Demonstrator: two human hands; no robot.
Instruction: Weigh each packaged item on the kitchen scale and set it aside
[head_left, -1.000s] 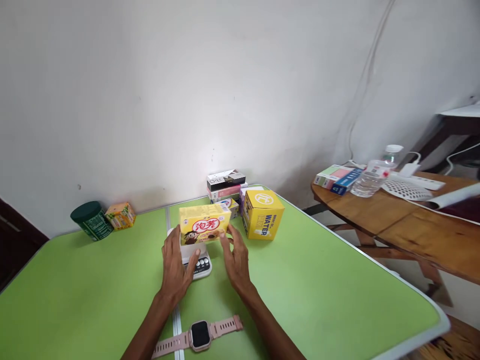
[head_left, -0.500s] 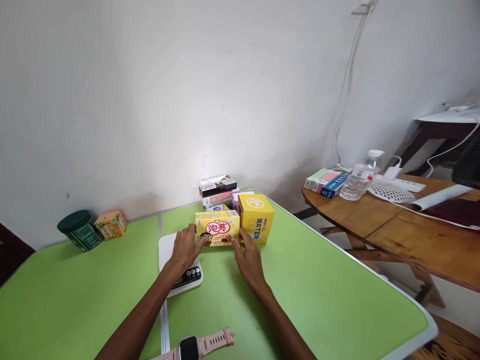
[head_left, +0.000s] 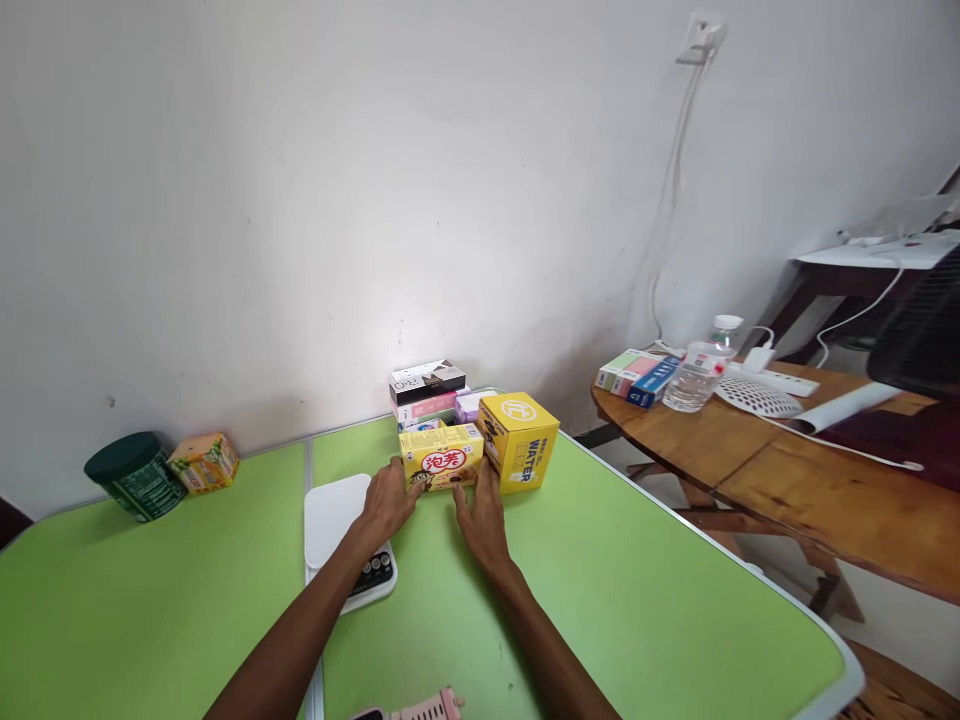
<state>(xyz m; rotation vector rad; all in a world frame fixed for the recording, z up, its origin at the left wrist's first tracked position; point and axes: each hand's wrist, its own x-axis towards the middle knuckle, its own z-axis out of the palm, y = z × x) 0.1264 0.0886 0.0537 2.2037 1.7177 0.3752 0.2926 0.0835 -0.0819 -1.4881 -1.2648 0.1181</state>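
Observation:
A yellow snack box (head_left: 444, 461) with a red-edged label stands on the green table. My left hand (head_left: 388, 500) grips its left end, thumb low across the front. My right hand (head_left: 482, 520) is at its other end, fingers in the narrow space beside the larger yellow WATER box (head_left: 529, 455) and thumb at the lower front edge. Behind the snack box sits a stack topped by a black-and-white box (head_left: 427, 381), with a pink box (head_left: 424, 408) under it and a purple box (head_left: 469, 404) to the side. A white kitchen scale (head_left: 334, 515) lies partly under my left forearm.
To the left are a dark green canister (head_left: 139, 478) and an orange box (head_left: 206, 463). A pink-strapped watch (head_left: 424, 708) lies at the near edge. The wooden table (head_left: 750, 460) on the right carries a water bottle (head_left: 701, 370), small boxes (head_left: 637, 377) and a power strip (head_left: 780, 379).
The snack box sits slightly farther right and back relative to the scale, with both hands still at its ends. The WATER box has turned, showing more of its left side. The view has shifted.

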